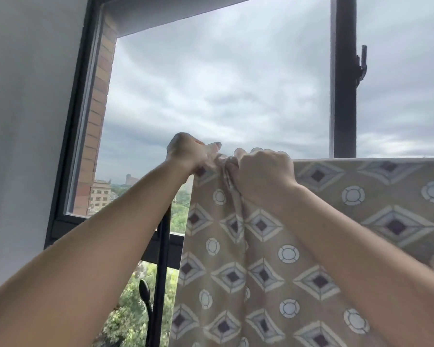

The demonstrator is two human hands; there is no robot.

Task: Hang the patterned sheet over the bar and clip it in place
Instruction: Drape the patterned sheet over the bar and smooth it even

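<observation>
The patterned sheet (281, 259), beige with diamonds and white rings, hangs down in front of the window from a horizontal line at upper right; the bar under its top edge is hidden by the cloth. At the sheet's upper left corner the fabric is bunched. My left hand (188, 151) pinches that bunch from the left, with something small and orange-red showing at its fingers. My right hand (263, 171) grips the gathered cloth right beside it, fingers curled over the top edge. No clip is plainly visible.
A black upright pole (162, 271) stands below my left forearm, with a dark knob (144, 290) beside it. The black window frame (345, 78) and its handle (362, 63) rise at right. A white wall (28, 121) fills the left.
</observation>
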